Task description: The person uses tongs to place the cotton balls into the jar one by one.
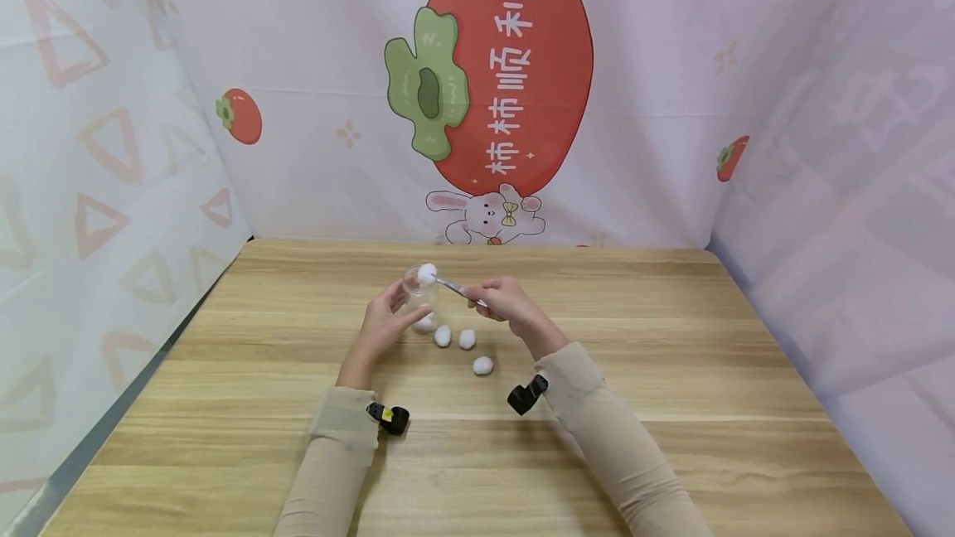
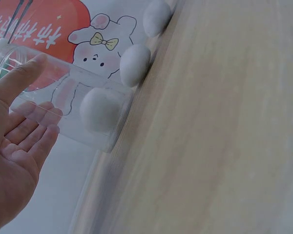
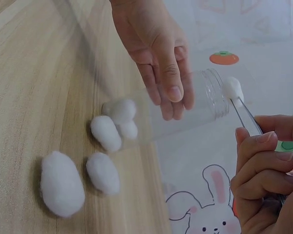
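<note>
My left hand (image 1: 382, 323) holds a clear plastic jar (image 3: 171, 105) that stands upright on the table, thumb on one side and fingers on the other. Cotton balls (image 2: 100, 110) lie at the bottom of the jar. In my right hand (image 1: 509, 303) is a pair of metal tweezers (image 3: 247, 120), pinched between thumb and fingers. The tweezer tips grip another cotton ball (image 3: 232, 89) right at the open mouth of the jar. Three loose cotton balls (image 1: 483, 365) lie on the table near the jar's base, on the right and toward me.
The wooden table (image 1: 642, 437) reaches back to a printed curtain (image 1: 321, 40) with a large persimmon and a rabbit. Pale curtains also hang at both sides. A black wrist camera (image 1: 527, 394) sits on each sleeve.
</note>
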Tool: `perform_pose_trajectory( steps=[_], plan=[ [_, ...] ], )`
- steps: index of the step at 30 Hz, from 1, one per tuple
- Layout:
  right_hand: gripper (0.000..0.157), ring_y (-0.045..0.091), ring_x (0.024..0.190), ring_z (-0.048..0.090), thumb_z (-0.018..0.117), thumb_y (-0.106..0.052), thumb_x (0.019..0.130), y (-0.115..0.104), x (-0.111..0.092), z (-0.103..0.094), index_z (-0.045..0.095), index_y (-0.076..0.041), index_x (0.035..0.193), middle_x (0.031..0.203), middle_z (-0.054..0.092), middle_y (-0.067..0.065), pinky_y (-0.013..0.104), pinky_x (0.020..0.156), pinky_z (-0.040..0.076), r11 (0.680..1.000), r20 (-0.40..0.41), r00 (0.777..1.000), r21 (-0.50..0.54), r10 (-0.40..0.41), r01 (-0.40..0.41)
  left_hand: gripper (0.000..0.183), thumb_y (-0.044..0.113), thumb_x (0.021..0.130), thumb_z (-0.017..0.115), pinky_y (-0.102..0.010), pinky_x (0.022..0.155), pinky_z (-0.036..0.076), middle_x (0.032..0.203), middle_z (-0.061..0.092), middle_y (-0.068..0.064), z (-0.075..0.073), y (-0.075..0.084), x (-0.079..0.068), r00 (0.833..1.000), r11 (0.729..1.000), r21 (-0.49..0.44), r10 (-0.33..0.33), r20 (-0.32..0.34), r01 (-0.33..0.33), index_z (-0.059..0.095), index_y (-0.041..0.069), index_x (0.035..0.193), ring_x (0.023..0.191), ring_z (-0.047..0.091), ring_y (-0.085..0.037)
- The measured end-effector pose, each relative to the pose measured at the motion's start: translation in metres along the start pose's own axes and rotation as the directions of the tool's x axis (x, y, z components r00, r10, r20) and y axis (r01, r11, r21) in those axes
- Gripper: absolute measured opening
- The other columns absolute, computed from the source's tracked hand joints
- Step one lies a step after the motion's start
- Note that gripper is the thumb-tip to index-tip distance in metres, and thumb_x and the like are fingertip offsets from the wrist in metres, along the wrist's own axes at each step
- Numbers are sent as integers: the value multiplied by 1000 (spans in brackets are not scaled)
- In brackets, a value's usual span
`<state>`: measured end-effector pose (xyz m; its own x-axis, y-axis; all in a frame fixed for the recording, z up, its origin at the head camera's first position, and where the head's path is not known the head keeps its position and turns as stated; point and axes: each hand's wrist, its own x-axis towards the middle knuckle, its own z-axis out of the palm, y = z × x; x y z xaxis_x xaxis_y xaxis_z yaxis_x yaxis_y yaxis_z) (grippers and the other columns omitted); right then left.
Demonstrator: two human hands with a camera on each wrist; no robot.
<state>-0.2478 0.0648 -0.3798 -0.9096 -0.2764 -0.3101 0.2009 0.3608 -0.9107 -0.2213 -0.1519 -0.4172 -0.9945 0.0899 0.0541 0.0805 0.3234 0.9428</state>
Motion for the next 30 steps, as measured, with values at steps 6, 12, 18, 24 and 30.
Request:
perform_pose_trajectory(
  steps=[6, 12, 18, 24, 30],
  plan=[
    [27, 5, 48, 34, 60, -24, 93, -1, 1, 2, 63, -9, 71, 51, 45, -6, 16, 43, 22, 1000, 2, 1000, 6, 2, -2, 72, 11, 88, 70, -44, 122, 35, 146, 42, -31, 0, 0, -1, 1000, 1000, 7, -4, 14, 4, 31, -7, 146, 139, 41, -42],
    [28, 5, 48, 33, 60, -24, 94, -1, 2, 3, 64, -1, 79, 51, 44, -6, 15, 43, 21, 1000, -4, 1000, 10, 5, -5, 73, 12, 89, 69, -44, 122, 34, 148, 39, -30, -1, 0, -1, 1000, 1000, 19, -8, 20, 7, 29, -6, 147, 140, 39, -42],
    [28, 4, 46, 32, 60, -24, 93, 0, 4, 3, 64, -1, 79, 50, 44, -7, 16, 42, 20, 1000, 5, 1000, 11, 5, -5, 74, 13, 89, 69, -45, 122, 34, 149, 39, -30, -1, -7, 2, 1000, 1000, 16, 0, 21, 0, 29, -6, 147, 140, 38, -42],
    [27, 4, 45, 33, 60, -26, 93, 1, 3, 3, 63, -8, 73, 51, 45, -7, 16, 42, 20, 1000, 27, 1000, 15, 0, 0, 76, 22, 86, 73, -41, 121, 36, 147, 44, -24, 2, -37, 17, 1000, 1000, 10, 23, -10, -23, 34, 1, 148, 139, 43, -36],
    [27, 3, 48, 36, 60, -27, 94, 3, 4, 3, 64, -8, 76, 53, 47, -7, 15, 43, 23, 1000, 35, 999, 14, -7, 6, 76, 21, 85, 74, -42, 120, 37, 146, 46, -25, 2, -36, 17, 999, 999, 13, 39, -15, -39, 35, 1, 146, 138, 44, -38]
  ],
)
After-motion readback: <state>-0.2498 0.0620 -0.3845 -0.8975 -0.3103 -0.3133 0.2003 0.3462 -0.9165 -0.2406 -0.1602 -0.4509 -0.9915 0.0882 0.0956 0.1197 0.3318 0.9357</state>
